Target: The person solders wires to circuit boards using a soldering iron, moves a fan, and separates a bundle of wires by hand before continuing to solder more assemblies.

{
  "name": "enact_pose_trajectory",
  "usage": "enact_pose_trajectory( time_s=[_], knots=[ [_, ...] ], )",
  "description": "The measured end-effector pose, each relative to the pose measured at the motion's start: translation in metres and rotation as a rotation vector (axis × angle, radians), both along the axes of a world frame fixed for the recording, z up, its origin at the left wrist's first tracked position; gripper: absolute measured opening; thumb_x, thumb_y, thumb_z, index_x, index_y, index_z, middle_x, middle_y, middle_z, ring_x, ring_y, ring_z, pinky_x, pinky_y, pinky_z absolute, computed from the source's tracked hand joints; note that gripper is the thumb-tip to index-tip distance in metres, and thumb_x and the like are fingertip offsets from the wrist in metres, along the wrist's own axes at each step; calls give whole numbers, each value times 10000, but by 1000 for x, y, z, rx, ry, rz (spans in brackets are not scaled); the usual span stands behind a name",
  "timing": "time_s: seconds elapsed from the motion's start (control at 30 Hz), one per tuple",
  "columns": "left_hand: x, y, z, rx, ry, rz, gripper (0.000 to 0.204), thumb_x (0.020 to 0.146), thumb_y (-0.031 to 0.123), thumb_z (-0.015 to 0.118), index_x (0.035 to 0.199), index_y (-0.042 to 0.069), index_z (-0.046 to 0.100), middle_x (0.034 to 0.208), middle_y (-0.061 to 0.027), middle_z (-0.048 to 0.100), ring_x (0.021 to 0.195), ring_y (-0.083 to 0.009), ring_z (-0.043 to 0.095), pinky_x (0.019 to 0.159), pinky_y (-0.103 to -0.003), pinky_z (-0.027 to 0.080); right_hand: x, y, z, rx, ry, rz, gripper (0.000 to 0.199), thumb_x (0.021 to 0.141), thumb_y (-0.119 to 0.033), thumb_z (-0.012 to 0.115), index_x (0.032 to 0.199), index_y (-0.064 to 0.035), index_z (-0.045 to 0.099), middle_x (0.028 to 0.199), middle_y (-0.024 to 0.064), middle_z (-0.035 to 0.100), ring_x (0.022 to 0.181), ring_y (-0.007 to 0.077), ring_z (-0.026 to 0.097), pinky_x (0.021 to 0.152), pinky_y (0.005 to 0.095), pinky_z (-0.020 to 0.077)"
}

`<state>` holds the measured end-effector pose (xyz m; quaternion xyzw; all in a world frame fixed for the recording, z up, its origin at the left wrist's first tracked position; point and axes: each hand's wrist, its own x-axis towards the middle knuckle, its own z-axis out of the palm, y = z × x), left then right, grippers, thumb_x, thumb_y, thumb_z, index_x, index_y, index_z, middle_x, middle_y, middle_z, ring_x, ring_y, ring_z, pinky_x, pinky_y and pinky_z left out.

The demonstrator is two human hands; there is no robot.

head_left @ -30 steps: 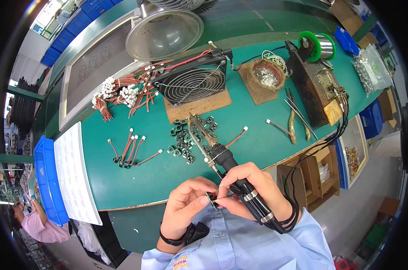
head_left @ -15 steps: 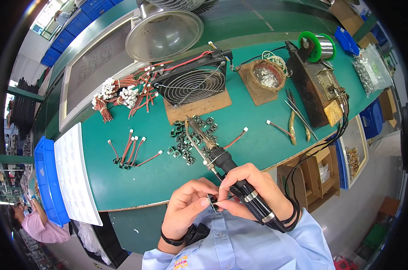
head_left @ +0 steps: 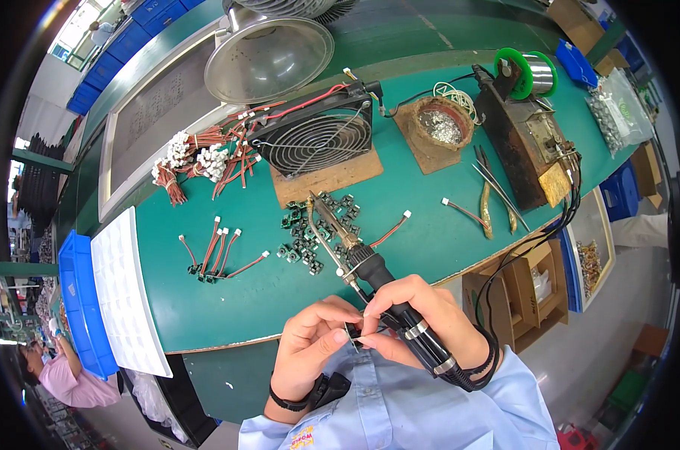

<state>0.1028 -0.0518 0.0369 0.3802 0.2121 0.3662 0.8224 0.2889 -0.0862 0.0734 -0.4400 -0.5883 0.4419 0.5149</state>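
Note:
Close to my chest, my left hand [head_left: 310, 346] pinches a small dark circuit board [head_left: 353, 334] between thumb and fingers. My right hand [head_left: 437, 321] has a black-handled soldering iron [head_left: 371, 268] lying across it, with a thin metal tube running along its shaft. The thumb and index finger of that hand also meet at the board's right side; what they pinch there is too small to make out. Beyond the iron's tip lies a heap of small boards [head_left: 310, 251] on the green table [head_left: 227, 307]. Several boards with wired connectors [head_left: 212, 259] lie to the left.
Bundled wires [head_left: 197, 161] lie beside a fan [head_left: 317, 142] at the back. Farther right are a solder pot [head_left: 443, 127], tweezers [head_left: 501, 187], pliers [head_left: 487, 214] and a green solder spool [head_left: 533, 75]. A white tray [head_left: 130, 292] borders the left edge. Black cables [head_left: 497, 281] hang near my right wrist.
Both hands keep nearly the same grip and position, with the board tilted slightly differently. The table and its things appear shifted a few pixels left.

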Motion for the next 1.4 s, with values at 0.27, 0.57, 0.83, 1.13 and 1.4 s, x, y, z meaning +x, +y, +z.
enact_pose_trajectory(
  time_s=[0.27,0.57,0.83,1.13,1.4],
  knots=[
    [0,0,-2,35,19,12,190,892,38,561,1065,-40,567,1023,-130,559,941,-186,565,835,-301,439,-1,-1,0,25,-39,-45,396,727,17,740,1022,-60,487,821,59,635,724,146,647,623,255,496],
    [-1,1,-2,68,47,10,185,888,44,567,1051,-43,583,1009,-140,569,931,-194,565,829,-305,439,-1,-1,1,38,-12,-55,347,752,-6,702,1036,-77,514,825,62,619,712,207,629,617,290,487],
    [3,-2,0,30,39,47,196,879,56,581,1047,-45,586,1009,-140,575,918,-194,560,821,-299,432,-1,-1,3,114,-76,-86,369,702,27,749,989,-61,534,830,57,639,693,182,643,602,264,492],
    [0,-3,-4,3,50,41,196,872,72,596,1034,-38,585,1019,-134,577,903,-177,552,790,-286,419,-1,-1,2,206,-109,-114,377,684,27,752,981,-80,548,820,34,643,677,194,637,581,271,486],
    [2,-3,7,22,43,49,174,865,9,568,1029,-47,566,1012,-143,574,935,-192,562,838,-308,434,-1,-1,1,177,-112,-113,376,685,28,752,982,-76,546,821,40,639,688,187,642,595,263,486]
  ],
)
